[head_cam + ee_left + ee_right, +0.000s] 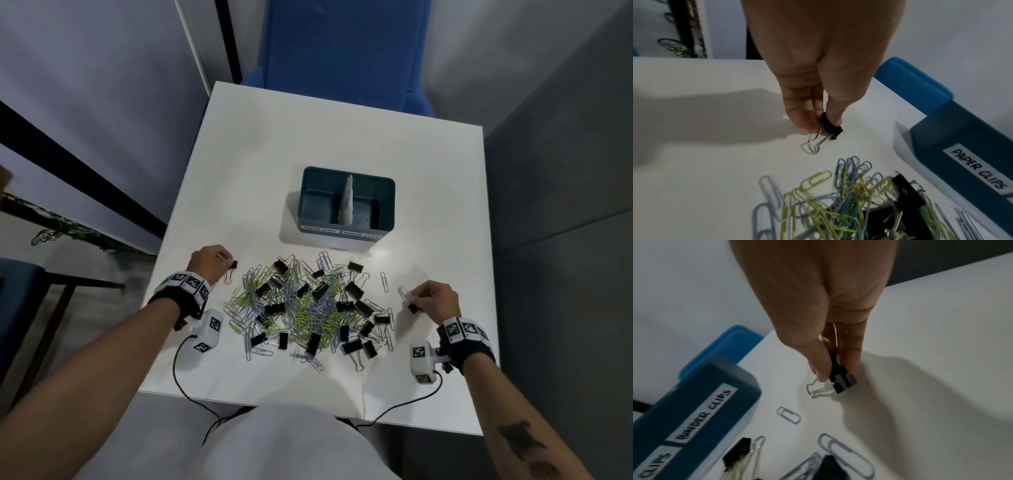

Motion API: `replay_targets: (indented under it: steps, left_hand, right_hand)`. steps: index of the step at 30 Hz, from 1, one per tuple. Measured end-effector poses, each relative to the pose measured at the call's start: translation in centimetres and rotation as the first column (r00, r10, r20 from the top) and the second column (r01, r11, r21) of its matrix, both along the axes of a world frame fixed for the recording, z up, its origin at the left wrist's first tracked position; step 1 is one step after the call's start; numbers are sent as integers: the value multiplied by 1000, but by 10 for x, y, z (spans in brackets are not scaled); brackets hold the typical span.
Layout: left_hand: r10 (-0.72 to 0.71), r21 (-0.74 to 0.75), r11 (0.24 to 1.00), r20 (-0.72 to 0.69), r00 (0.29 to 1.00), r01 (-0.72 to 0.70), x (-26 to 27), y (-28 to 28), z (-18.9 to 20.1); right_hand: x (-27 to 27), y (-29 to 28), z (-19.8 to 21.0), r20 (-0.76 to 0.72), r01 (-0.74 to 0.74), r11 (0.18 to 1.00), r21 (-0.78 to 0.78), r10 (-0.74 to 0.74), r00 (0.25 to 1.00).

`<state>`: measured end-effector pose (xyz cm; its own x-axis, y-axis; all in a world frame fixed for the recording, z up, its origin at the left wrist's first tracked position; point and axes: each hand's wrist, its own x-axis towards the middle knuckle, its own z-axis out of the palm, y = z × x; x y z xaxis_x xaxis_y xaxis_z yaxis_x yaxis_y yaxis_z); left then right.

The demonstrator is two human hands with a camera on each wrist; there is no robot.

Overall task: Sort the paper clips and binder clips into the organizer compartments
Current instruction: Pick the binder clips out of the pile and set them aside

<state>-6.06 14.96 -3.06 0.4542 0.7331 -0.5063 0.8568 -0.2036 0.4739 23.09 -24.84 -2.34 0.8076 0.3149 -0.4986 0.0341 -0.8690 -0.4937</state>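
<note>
A mixed pile of paper clips [305, 308] and black binder clips lies on the white table [260, 171]. Behind it stands a teal organizer [346, 205] with a centre divider, labelled "PAPER CLIPS" [978, 170] on the left and "BINDER CLIPS" [704, 415] on the right. Left of the pile, my left hand [210, 262] pinches a black binder clip [830, 125] just above the table, its wire handles hanging down. Right of the pile, my right hand [433, 299] pinches another black binder clip [842, 379] low over the table.
A blue chair [342, 51] stands behind the table. Loose paper clips [789, 415] lie between the right hand and the organizer. Wrist camera cables [191, 394] trail over the near table edge. Grey walls close in on both sides.
</note>
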Motion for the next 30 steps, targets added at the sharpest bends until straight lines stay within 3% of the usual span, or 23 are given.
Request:
replay_targets:
  steps: [2,4,8,12,14,20,25,30]
  left_hand:
    - [-11,27,1000,16,1000,10,-2,0,-2]
    - [-122,147,981,-40,992,127,-2,-4,-3]
    - [-340,331,878,-81,937,347,12,-30,4]
    - [-523,291,808,-45,851,512,39,-65,9]
    - [-581,245,775,-86,809,583,48,-80,7]
    - [-622,258,718,-178,763,646,62,-108,-1]
    - [-650,276,688,-175,739,671,66,-121,0]
    - [-644,313,694,-134,753,649,65,-125,5]
  right_hand:
    - [1,-8,-5,9,-8,1000,-30,8,1000]
    - [-1,-11,-5,69,-16,999,-37,18,997]
    - [-8,-7,-6,174,-36,994,-107,55,983]
    - [-32,13,-4,321,-158,971,-178,210,923]
    - [-50,29,-2,312,-281,950,-134,310,898]
    - [-96,76,-2,213,-456,885,-91,465,860]
    - [-109,93,-9,208,-442,876,-192,477,854]
    - [-109,97,-13,205,-395,908,-140,417,886]
